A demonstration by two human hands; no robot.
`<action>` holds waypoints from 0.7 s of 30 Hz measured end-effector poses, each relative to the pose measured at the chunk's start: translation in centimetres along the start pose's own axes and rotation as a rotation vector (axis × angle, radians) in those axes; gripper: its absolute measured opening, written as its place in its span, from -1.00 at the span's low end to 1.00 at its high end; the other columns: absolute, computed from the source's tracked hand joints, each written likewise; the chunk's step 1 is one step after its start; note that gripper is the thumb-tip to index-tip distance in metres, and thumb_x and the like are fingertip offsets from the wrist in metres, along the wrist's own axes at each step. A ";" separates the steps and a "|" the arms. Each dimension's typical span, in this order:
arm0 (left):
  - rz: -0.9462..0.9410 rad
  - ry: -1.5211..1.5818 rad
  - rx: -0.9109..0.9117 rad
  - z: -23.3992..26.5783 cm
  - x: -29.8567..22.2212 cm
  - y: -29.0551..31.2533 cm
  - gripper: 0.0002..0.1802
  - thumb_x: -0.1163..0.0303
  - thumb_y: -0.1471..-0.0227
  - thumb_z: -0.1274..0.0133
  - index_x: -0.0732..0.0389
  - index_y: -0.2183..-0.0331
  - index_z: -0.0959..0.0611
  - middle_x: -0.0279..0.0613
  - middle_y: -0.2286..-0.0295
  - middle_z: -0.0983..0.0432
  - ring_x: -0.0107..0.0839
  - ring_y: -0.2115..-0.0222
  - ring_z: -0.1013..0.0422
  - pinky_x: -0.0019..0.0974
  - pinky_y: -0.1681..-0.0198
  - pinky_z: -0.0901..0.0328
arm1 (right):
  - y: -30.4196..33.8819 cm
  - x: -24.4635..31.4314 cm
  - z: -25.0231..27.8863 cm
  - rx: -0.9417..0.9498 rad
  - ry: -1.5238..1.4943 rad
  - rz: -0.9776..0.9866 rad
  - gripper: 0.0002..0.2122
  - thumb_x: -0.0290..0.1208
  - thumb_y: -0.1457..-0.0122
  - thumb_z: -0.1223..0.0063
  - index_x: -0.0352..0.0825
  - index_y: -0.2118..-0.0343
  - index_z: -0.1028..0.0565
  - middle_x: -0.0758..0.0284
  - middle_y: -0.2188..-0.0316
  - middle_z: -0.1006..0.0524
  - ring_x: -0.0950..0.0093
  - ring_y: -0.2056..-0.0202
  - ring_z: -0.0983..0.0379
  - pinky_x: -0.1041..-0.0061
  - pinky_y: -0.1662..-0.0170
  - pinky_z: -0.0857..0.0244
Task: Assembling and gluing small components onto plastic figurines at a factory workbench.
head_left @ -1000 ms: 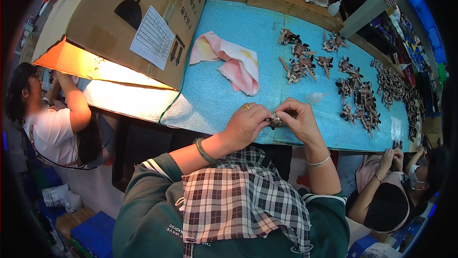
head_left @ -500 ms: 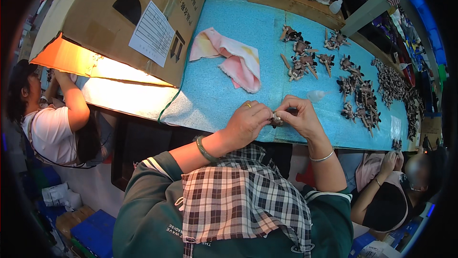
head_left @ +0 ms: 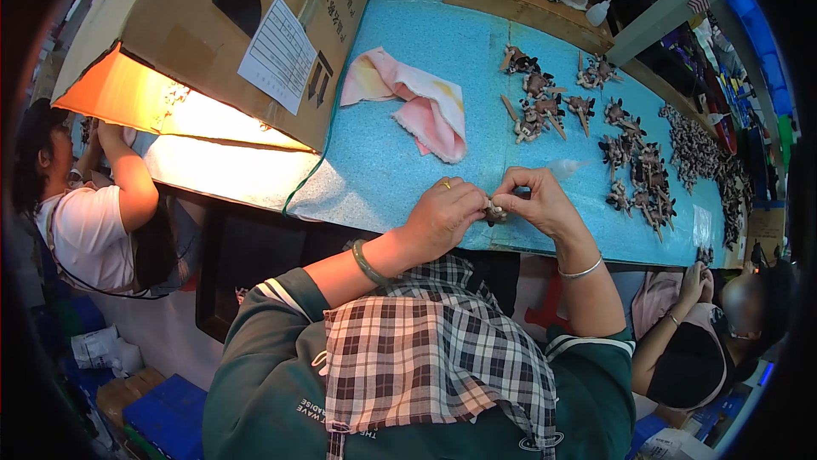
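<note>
Close to the near edge of the blue tabletop, both hands meet around a small brown figurine. My left hand pinches its left side, and a ring shows on one finger. Thumb and forefinger of my right hand close on the figurine from the right. Fingers cover most of it, so its details are hard to make out. Beyond the right hand lies a small translucent squeeze bottle. A pink and yellow cloth lies crumpled beyond the left hand.
Several brown figurines are spread across the table's right side, with a dense pile of small parts farther right. A large cardboard box, lit from inside, stands at left beside a green cord. Co-workers sit at both sides.
My right hand has shifted slightly, its fingers still at the figurine. The left hand stays nearly in place, and the view has tilted a little.
</note>
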State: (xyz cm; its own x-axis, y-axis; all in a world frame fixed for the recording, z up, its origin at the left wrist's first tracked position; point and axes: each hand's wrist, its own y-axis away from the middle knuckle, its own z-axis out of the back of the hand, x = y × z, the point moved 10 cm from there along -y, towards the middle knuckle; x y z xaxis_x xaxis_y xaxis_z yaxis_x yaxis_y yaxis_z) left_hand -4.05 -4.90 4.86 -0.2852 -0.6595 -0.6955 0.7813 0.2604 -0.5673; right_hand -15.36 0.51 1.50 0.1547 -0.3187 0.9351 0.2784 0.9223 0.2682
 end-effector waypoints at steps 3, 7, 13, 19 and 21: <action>0.008 0.003 0.001 -0.1 0.0 0.0 -0.74 0.62 0.23 -0.19 0.21 0.40 -0.52 -0.23 0.44 -0.50 -0.23 0.44 -0.42 -0.26 0.33 -0.28 | 0.4 -0.4 0.2 -0.037 -0.057 -0.015 -0.91 -0.54 -0.02 -0.19 -0.45 0.46 -0.53 0.43 0.46 -0.49 0.68 0.42 -0.38 0.66 0.34 -0.27; 0.043 0.009 0.003 -0.2 0.1 -0.2 -0.73 0.61 0.21 -0.19 0.21 0.36 -0.52 -0.18 0.42 -0.49 -0.19 0.40 -0.43 -0.24 0.31 -0.30 | 2.2 0.9 1.5 -0.405 -0.132 0.199 -0.85 -0.59 -0.06 -0.11 -0.47 0.28 -0.51 0.33 0.34 -0.51 0.57 0.28 -0.43 0.56 0.16 -0.33; 0.148 0.040 0.040 -0.3 0.5 -0.5 -0.70 0.60 0.17 -0.18 0.22 0.29 -0.53 -0.12 0.38 -0.47 -0.14 0.37 -0.44 -0.24 0.33 -0.33 | 6.9 2.9 -0.6 -0.654 0.321 0.522 -0.73 -0.67 0.02 -0.11 -0.37 0.20 -0.51 0.19 0.21 -0.51 0.30 0.19 -0.48 0.42 0.11 -0.36; 0.064 -0.054 0.005 -0.1 0.0 -0.4 -0.71 0.55 0.14 -0.16 0.14 0.27 -0.56 -0.22 0.41 -0.45 -0.17 0.46 -0.41 -0.23 0.41 -0.30 | 6.7 2.4 -0.9 -0.679 0.388 0.596 -0.72 -0.69 0.07 -0.14 -0.36 0.23 -0.52 0.19 0.22 -0.52 0.24 0.19 -0.48 0.39 0.12 -0.37; 0.020 -0.138 0.001 -0.1 -0.5 -0.4 -0.74 0.54 0.14 -0.16 0.15 0.30 -0.56 -0.23 0.42 -0.46 -0.18 0.47 -0.42 -0.24 0.42 -0.30 | 7.0 2.7 -1.2 -0.683 0.427 0.635 -0.72 -0.69 0.07 -0.15 -0.36 0.23 -0.52 0.19 0.22 -0.52 0.24 0.19 -0.48 0.40 0.12 -0.37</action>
State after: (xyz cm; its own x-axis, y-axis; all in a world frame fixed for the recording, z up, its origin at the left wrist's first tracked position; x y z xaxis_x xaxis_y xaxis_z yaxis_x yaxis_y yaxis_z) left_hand -4.30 -4.64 5.42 -0.1904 -0.7453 -0.6390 0.7863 0.2740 -0.5538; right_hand -11.89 5.86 5.60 0.7489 0.0104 0.6626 0.4872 0.6690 -0.5613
